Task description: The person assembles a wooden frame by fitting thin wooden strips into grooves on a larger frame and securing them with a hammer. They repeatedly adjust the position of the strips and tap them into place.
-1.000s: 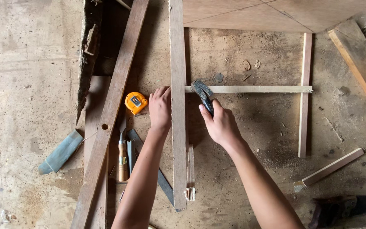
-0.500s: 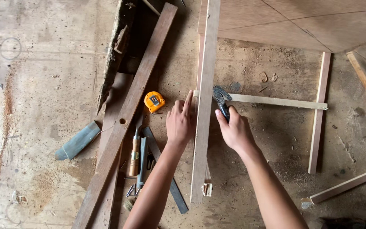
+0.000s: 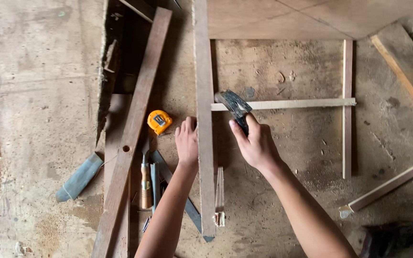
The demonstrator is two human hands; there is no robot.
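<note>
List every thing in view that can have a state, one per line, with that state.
left hand: pressed flat against the upright wooden strip
right hand: gripping the hammer
hammer: head at the joint of the upright strip and the thin cross slat
tape measure: retracted, lying on the floor
chisel: lying unused

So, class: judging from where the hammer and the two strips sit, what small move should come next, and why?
Probably a short downward tap: the right hand holds the hammer over the thin cross strip where it meets the upright board, which the left hand steadies.
</note>
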